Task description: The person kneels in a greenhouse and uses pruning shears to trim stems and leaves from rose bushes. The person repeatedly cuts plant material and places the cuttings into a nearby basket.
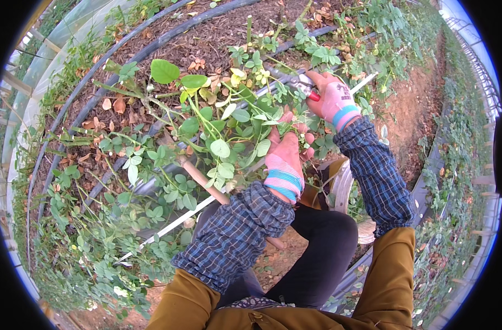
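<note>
My left hand, in a pink glove with a blue-striped cuff, has its fingers closed around a bunch of leafy green stems that spread out to the left. Above and to the right, my right hand wears a matching glove and grips pruning shears with a red handle end. Their metal head points left among the leaves; whether the blades touch a stem cannot be told. Cut woody rose stems stand to the left of the bunch.
Dark irrigation pipes curve across the mulched bed. A wooden stick and a white strip cross below the foliage. A pale-rimmed container stands by my right forearm. Rows of plants run along the right, beyond a dirt path.
</note>
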Action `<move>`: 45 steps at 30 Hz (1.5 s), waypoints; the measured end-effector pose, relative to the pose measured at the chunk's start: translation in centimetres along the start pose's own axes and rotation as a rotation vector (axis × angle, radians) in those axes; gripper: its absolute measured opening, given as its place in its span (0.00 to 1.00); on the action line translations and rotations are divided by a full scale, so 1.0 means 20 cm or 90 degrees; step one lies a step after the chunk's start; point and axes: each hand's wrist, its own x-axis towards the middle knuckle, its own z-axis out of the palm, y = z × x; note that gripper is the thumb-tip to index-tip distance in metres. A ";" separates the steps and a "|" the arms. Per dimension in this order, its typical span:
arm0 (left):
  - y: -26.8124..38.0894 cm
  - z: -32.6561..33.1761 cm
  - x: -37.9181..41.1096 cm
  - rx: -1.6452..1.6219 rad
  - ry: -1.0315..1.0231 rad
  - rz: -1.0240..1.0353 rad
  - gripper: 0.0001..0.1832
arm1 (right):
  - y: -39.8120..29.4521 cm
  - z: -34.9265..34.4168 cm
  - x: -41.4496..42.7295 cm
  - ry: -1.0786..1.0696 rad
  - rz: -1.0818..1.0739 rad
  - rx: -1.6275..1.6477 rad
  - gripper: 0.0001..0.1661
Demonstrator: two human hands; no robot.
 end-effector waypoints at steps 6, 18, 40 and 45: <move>-0.01 -0.01 0.00 -0.007 -0.006 0.003 0.21 | -0.08 -0.10 0.08 -0.081 -0.155 -0.180 0.33; -0.01 0.01 0.01 0.007 0.009 0.007 0.20 | -0.14 -0.13 0.10 -0.082 -0.217 -0.215 0.34; 0.00 -0.02 0.02 -0.017 -0.006 -0.016 0.19 | -0.08 -0.01 0.04 -0.053 0.148 0.095 0.29; 0.00 -0.02 0.01 -0.005 -0.003 -0.005 0.19 | -0.05 -0.04 0.02 -0.041 -0.079 -0.010 0.22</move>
